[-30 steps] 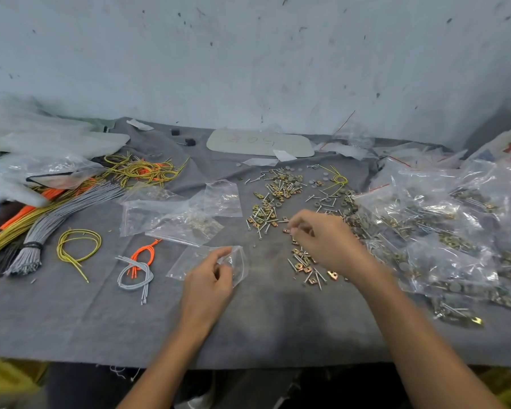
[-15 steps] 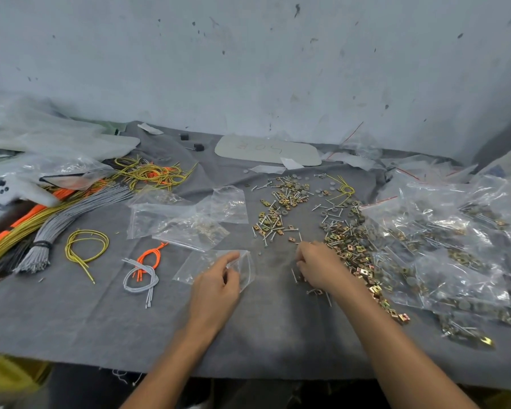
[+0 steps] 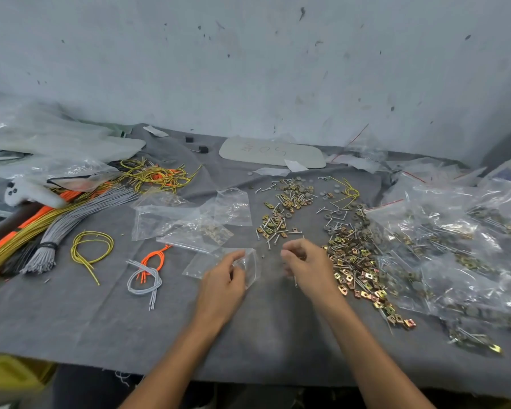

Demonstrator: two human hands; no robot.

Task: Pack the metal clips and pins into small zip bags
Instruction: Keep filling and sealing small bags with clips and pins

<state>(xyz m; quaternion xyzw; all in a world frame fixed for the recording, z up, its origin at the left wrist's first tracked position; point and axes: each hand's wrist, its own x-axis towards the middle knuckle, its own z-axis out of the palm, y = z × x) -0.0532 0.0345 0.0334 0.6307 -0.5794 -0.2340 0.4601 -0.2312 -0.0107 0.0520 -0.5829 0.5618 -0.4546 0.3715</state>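
My left hand (image 3: 223, 283) pinches the mouth of a small clear zip bag (image 3: 250, 267) that lies on the grey cloth (image 3: 101, 320). Just to its right, my right hand (image 3: 306, 268) has its fingers curled around a few metal pins, one pin sticking out below the palm. Loose brass clips and steel pins (image 3: 283, 211) are scattered behind the hands. A denser pile of clips (image 3: 357, 270) runs along the right side of my right wrist.
Several filled zip bags (image 3: 455, 246) are heaped at the right. Empty and part-filled zip bags (image 3: 186, 219) lie left of centre. Bundles of grey, yellow and orange cords (image 3: 56, 225) cover the left. A grey oval plate (image 3: 273, 152) lies by the wall.
My right hand came back from the loose pile with pins and now sits close to the bag's mouth. My left hand kept hold of the bag.
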